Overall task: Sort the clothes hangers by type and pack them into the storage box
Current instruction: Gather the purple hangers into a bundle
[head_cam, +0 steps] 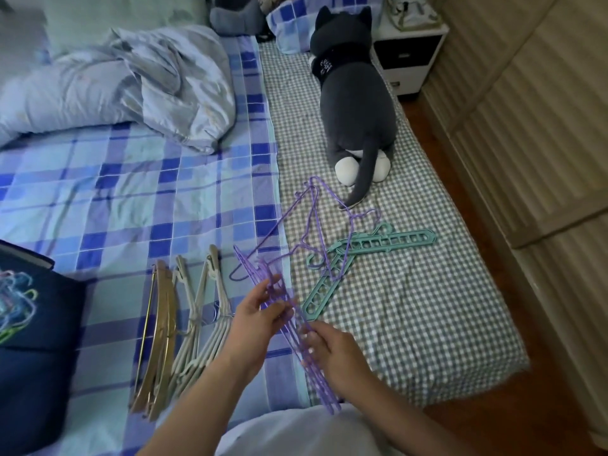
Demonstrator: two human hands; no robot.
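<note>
- While both hands work at the near bed edge, left hand (260,319) & right hand (339,352) are closed on a bundle of purple slotted hangers (307,353), held edge-up.
- Just left of them, sorted piles: wooden hangers (158,337), beige plastic hangers (197,324).
- Storage box (29,340) at the bed's left edge, some hangers apparently inside already.
- Farther, on the checked sheet: purple wire hangers (316,225) tangled w/ teal slotted hangers (362,248), unsorted.
- Judged approx. halfway; packing mostly left.
- Plush cat (355,103) beyond.
</note>
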